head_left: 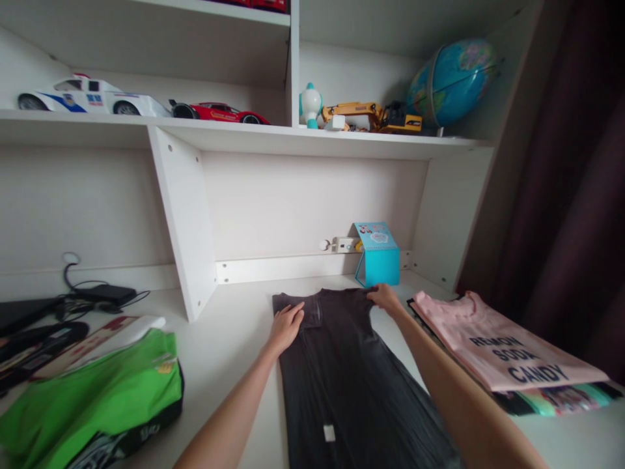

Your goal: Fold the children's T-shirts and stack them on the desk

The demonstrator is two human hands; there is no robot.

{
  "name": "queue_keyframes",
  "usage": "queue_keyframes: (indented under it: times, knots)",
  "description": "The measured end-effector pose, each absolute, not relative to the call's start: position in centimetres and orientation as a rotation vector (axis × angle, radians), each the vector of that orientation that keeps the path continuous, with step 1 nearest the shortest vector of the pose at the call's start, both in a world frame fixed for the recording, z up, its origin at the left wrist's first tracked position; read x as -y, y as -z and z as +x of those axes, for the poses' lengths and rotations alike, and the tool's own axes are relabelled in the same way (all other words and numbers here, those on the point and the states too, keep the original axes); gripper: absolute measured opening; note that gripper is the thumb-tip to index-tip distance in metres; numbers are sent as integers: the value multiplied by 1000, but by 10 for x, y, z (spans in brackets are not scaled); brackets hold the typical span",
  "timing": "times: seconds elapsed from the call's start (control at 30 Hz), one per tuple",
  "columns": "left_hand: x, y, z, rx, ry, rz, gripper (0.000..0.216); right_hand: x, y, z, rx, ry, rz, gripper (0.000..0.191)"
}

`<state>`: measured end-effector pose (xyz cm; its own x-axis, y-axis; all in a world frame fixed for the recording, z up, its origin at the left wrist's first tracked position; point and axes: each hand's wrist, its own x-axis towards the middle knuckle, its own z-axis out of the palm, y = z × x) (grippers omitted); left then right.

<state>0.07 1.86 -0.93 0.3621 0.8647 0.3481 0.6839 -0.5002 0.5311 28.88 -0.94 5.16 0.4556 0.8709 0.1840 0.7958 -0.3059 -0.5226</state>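
A black T-shirt point(342, 378) lies spread on the white desk, its far end towards the back board. On its left side a sleeve part point(311, 311) is folded over, and a small white label point(329, 433) shows lower down. My left hand point(287, 327) rests flat on that folded part, fingers stretched out. At the far right corner of the shirt, my right hand point(384, 298) pinches the edge of the cloth. The near end of the shirt runs out of view.
Right of the shirt sits a stack of folded clothes with a pink shirt point(488, 339) on top. A green garment point(117, 384) lies at left, near cables and a black adapter point(110, 293). A blue desk calendar point(381, 264) stands behind, below a shelf point(244, 130) with toys.
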Motion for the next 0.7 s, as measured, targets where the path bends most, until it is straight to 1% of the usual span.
queue_keyframes:
  times: [0.1, 0.17, 0.3, 0.4, 0.47, 0.53, 0.7]
  knots:
    - [-18, 6, 0, -1332, -884, 2260, 43, 7, -68, 252, 1556, -105, -2127, 23]
    - [-18, 4, -1, -1322, -881, 2225, 44, 10, -70, 216, 1671, -42, -2076, 19]
    - [-20, 5, -2, -1343, -866, 2178, 47, 26, -55, 144, 1891, -2, -2001, 29]
    - [-22, 6, -3, -1336, -873, 2196, 48, 43, -47, 119, 2030, -16, -1959, 33]
    - [-23, 7, -4, -1311, -883, 2226, 44, 59, -51, 126, 2085, -19, -1938, 41]
    - [-22, 7, -3, -1300, -879, 2247, 41, 83, -57, 150, 2121, -24, -1940, 44]
    - [-19, 4, -2, -1308, -861, 2259, 43, 163, -57, 228, 2200, -128, -2052, 30]
